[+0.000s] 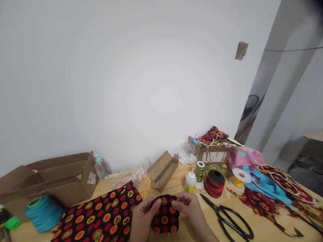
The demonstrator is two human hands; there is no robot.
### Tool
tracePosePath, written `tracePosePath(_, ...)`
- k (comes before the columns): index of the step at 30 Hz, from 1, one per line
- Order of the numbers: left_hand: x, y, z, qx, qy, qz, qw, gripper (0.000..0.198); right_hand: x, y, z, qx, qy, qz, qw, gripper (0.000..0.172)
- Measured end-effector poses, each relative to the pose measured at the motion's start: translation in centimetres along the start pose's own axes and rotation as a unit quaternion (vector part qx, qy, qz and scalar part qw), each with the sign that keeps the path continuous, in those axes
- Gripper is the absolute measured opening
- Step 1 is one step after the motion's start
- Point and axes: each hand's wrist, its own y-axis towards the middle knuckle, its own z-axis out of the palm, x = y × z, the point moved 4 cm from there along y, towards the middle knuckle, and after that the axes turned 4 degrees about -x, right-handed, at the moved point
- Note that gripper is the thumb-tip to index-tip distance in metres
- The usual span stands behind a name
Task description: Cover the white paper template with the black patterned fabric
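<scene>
Both of my hands hold a small piece of black fabric with red and orange circles (165, 215) low in the middle of the view. My left hand (143, 215) pinches its left edge with closed fingers. My right hand (188, 205) pinches its top right edge the same way. A larger sheet of the same patterned fabric (101, 215) lies flat on the wooden table (262, 215) just left of my hands.
Black scissors (232, 218) lie right of my hands. Behind them stand a glue bottle (190, 181), a green thread spool (200, 171), a red-and-black ribbon roll (214, 183) and a yellow spool (239, 178). A teal thread cone (44, 211) and open cardboard boxes (50, 178) sit left.
</scene>
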Motion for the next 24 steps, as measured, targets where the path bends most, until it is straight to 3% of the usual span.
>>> tracePosePath(7,0.5,-0.2,0.0,-0.022,0.001,0.0,1.0,0.025,-1.4,-0.1,-0.7,-0.006,-0.009,-0.01,1.0,0.017)
tracePosePath(13,0.9,-0.5,0.0,-0.001,-0.013,-0.013,1.0,0.029,-2.0,0.3,-0.9,-0.004,-0.005,-0.013,1.0,0.016)
tracePosePath(24,0.8,-0.9,0.5,0.035,-0.032,0.021,0.999,0.028,-2.2,-0.2,-0.2,0.004,0.02,-0.015,1.0,0.016)
